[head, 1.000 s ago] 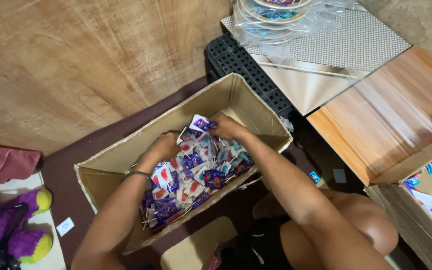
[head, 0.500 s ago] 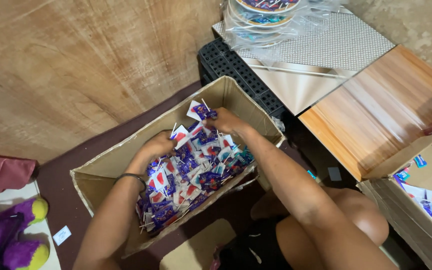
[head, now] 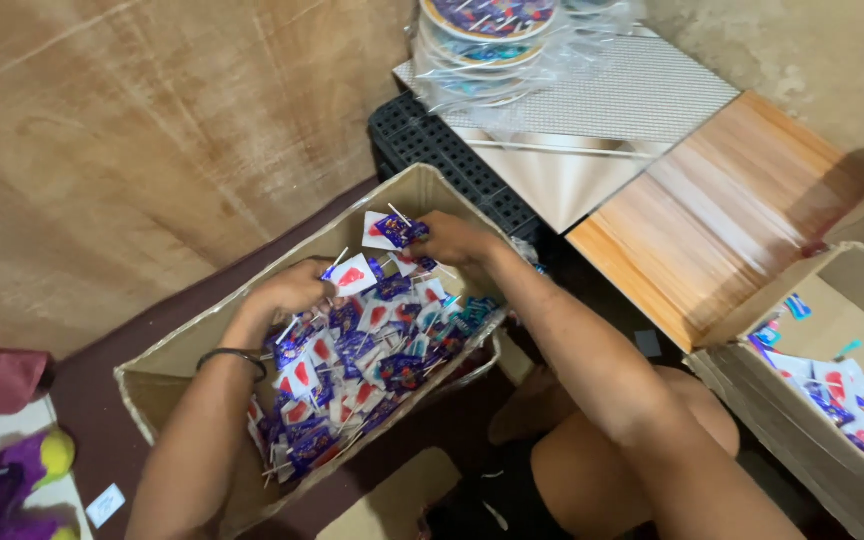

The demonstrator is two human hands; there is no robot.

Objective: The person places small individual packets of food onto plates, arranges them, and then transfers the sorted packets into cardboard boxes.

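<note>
An open cardboard box [head: 162, 372] on the floor holds a heap of several wrapped lollipops [head: 372, 350] in purple, white and red wrappers with thin white sticks. My left hand [head: 292, 288] is inside the box, fingers closed on a white-and-red lollipop [head: 350, 274] at the top of the heap; a dark bangle circles that wrist. My right hand [head: 452, 238] is at the box's far end, gripping a small bunch of purple lollipops [head: 392, 230] lifted above the pile.
A second cardboard box [head: 802, 440] with similar wrapped sweets stands at the right. A wood-grain panel [head: 712, 220], a shiny metal sheet, a black plastic crate [head: 432, 140] and plastic-wrapped plates [head: 492, 40] lie beyond. A purple plush toy [head: 12, 490] sits at lower left. Plywood wall behind.
Both hands rose a little out of the heap with lollipops in them. The camera view shifted right, showing more of the second box.
</note>
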